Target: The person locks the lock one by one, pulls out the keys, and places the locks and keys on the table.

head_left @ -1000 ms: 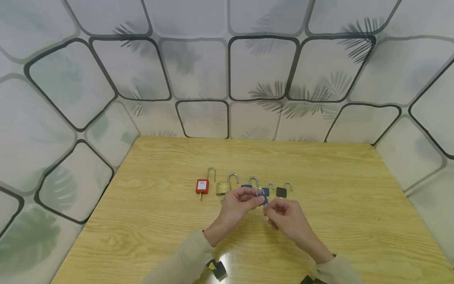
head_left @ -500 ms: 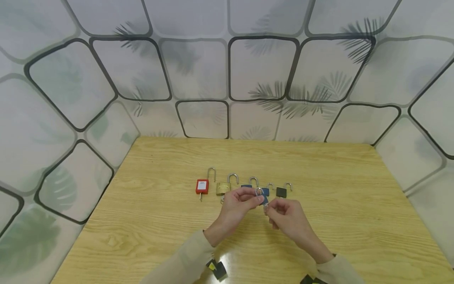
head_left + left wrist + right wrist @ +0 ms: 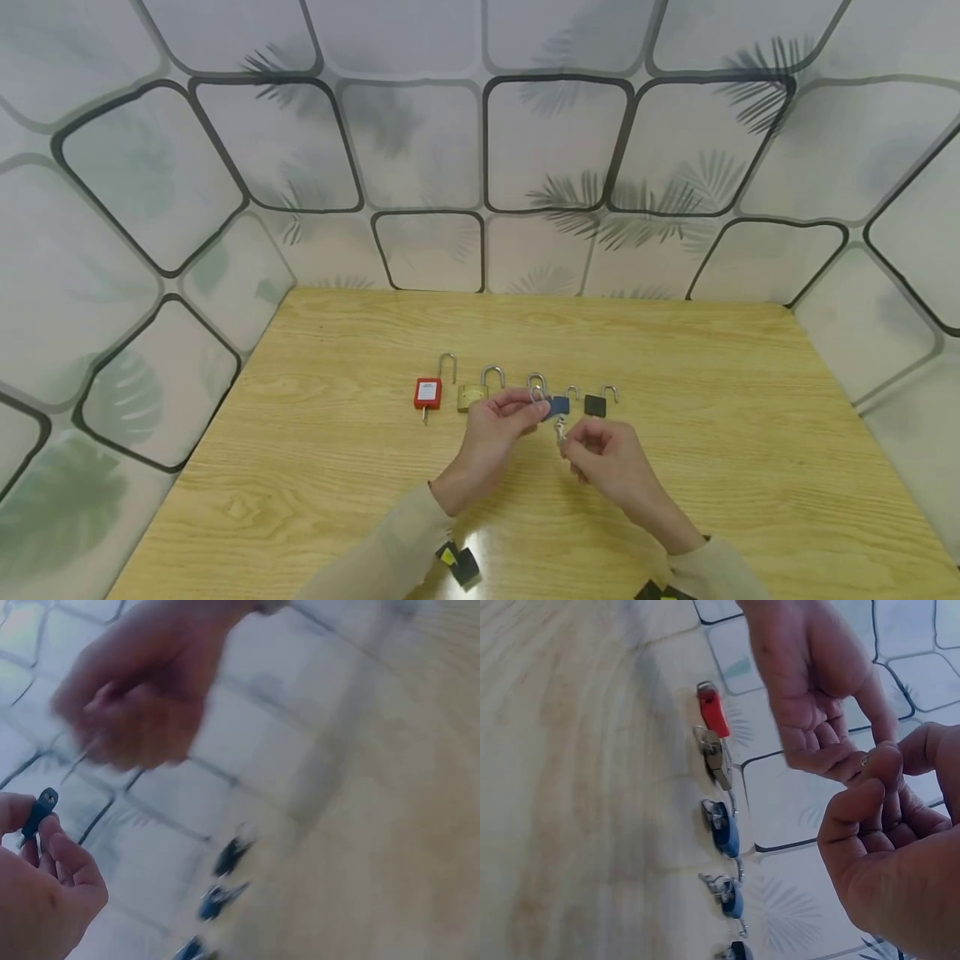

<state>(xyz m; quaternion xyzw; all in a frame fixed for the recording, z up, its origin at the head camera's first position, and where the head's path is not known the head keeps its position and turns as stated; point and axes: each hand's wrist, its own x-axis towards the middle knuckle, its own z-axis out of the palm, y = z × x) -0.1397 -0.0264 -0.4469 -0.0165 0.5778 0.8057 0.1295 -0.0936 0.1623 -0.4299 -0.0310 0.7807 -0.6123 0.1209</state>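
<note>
My left hand (image 3: 491, 433) pinches a small blue padlock (image 3: 34, 817) between thumb and fingers; its keyhole end shows in the left wrist view. Facing it, my right hand (image 3: 611, 462) pinches a small bunch of keys (image 3: 560, 429) that stick up from the fingertips. A gap separates the keys from the held padlock. Behind the hands a row of padlocks with raised shackles lies on the table: a red one (image 3: 428, 392), a brass one (image 3: 472, 398), a larger blue one (image 3: 724, 829) mostly hidden by the left hand, a smaller blue one (image 3: 559, 406) and a black one (image 3: 595, 406).
The wooden table (image 3: 337, 375) reaches back to a patterned backdrop (image 3: 555, 150) that also rises on both sides. Keys (image 3: 718, 817) hang from several of the padlocks in the row. A dark wrist mount (image 3: 459, 568) sits at the left sleeve.
My left hand has shifted slightly up and left with the padlock, which has come away from the keys. My right hand stays in nearly the same place, still pinching them.
</note>
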